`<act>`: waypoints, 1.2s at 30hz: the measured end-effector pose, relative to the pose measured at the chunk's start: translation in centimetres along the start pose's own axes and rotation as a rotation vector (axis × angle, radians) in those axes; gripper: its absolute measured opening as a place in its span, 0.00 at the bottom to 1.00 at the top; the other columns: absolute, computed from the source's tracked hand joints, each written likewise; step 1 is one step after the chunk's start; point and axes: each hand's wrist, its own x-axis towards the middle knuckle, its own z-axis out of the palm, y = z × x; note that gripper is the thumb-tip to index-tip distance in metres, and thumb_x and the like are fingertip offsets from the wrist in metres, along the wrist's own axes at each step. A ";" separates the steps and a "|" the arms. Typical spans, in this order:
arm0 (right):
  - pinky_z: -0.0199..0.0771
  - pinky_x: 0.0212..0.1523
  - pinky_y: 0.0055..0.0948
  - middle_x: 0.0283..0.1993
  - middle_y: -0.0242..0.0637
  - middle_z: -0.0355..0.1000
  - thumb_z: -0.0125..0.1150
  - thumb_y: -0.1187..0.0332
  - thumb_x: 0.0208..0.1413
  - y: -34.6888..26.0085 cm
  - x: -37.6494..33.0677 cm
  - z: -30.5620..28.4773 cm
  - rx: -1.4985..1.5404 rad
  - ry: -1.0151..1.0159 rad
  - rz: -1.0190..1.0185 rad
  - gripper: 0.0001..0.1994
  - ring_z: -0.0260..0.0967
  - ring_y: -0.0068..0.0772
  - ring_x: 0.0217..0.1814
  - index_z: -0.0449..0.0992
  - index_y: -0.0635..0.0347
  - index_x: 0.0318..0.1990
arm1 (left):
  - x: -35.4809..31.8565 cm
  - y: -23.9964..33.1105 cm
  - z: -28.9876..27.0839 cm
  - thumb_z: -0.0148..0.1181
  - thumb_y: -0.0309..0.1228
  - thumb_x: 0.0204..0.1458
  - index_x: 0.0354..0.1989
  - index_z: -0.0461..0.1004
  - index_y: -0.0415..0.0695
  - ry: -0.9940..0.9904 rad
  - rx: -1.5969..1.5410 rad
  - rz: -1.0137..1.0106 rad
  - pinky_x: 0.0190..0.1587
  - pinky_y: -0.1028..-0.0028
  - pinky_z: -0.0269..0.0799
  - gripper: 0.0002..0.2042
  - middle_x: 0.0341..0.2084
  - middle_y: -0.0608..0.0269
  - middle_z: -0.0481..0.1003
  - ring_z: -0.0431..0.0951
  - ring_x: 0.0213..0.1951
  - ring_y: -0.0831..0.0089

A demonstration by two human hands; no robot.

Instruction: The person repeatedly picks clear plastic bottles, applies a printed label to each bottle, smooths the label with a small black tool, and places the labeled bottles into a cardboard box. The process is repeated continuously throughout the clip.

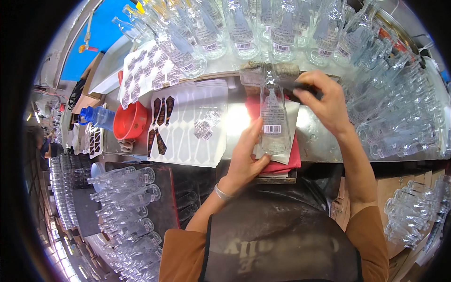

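Observation:
A clear glass bottle with a printed label on its side lies with its neck pointing away from me. My left hand grips it near the base, the thumb by the bottom edge. Under the bottle are red and white sheets. Its neck rests at or over a worn, cloth-like block. On the right, my right hand is closed on a dark, flat-looking piece beside the bottle's neck. That piece is blurred, so its kind cannot be made out.
Several labelled bottles stand along the back, and many more crowd the right. Left are label sheets, dark tie-shaped labels, a red bowl and a blue-capped bottle. Lower left, bottles lie in rows.

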 end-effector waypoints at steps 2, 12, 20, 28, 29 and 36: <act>0.76 0.47 0.30 0.49 0.41 0.76 0.66 0.82 0.45 0.0 -2.4 1.1 0.089 -0.062 -0.115 0.14 0.76 0.36 0.49 0.77 0.60 0.42 | -0.1 0.0 -0.1 0.63 0.17 0.42 0.73 0.54 0.41 0.001 -0.002 -0.012 0.47 0.74 0.72 0.44 0.62 0.54 0.67 0.74 0.46 0.71; 0.75 0.46 0.32 0.46 0.46 0.79 0.65 0.69 0.57 -1.2 -1.6 0.2 -0.159 -0.048 0.059 0.17 0.78 0.39 0.44 0.76 0.62 0.53 | -0.1 0.3 -0.2 0.64 0.19 0.42 0.71 0.58 0.39 0.021 -0.007 -0.005 0.55 0.70 0.71 0.42 0.62 0.52 0.67 0.74 0.54 0.66; 0.76 0.46 0.38 0.43 0.47 0.78 0.66 0.69 0.55 -3.5 1.8 1.0 -0.446 -0.071 -0.249 0.15 0.77 0.49 0.44 0.77 0.61 0.49 | -0.6 0.8 0.4 0.71 0.22 0.42 0.74 0.48 0.37 0.104 -0.065 -0.022 0.57 0.62 0.72 0.49 0.63 0.47 0.67 0.73 0.57 0.55; 0.76 0.39 0.41 0.33 0.41 0.76 0.64 0.71 0.51 -5.4 4.3 2.6 -0.559 -0.178 -0.351 0.07 0.73 0.48 0.40 0.76 0.58 0.37 | -0.7 0.3 1.9 0.75 0.25 0.40 0.73 0.44 0.32 0.210 -0.012 0.016 0.53 0.64 0.75 0.54 0.60 0.45 0.69 0.75 0.52 0.56; 0.76 0.39 0.41 0.32 0.41 0.75 0.64 0.71 0.50 -5.2 5.0 2.5 -0.616 -0.023 -0.384 0.07 0.73 0.47 0.41 0.76 0.58 0.37 | -0.6 0.2 2.0 0.76 0.25 0.40 0.73 0.43 0.32 0.220 -0.011 0.028 0.53 0.64 0.75 0.54 0.60 0.45 0.69 0.76 0.52 0.56; 0.77 0.39 0.42 0.35 0.41 0.73 0.64 0.67 0.50 -7.1 -0.3 3.6 -0.366 -0.537 -0.342 0.08 0.74 0.46 0.38 0.75 0.56 0.37 | -0.5 0.3 1.3 0.76 0.26 0.39 0.73 0.43 0.32 0.181 0.045 0.020 0.53 0.62 0.75 0.54 0.62 0.44 0.67 0.77 0.50 0.55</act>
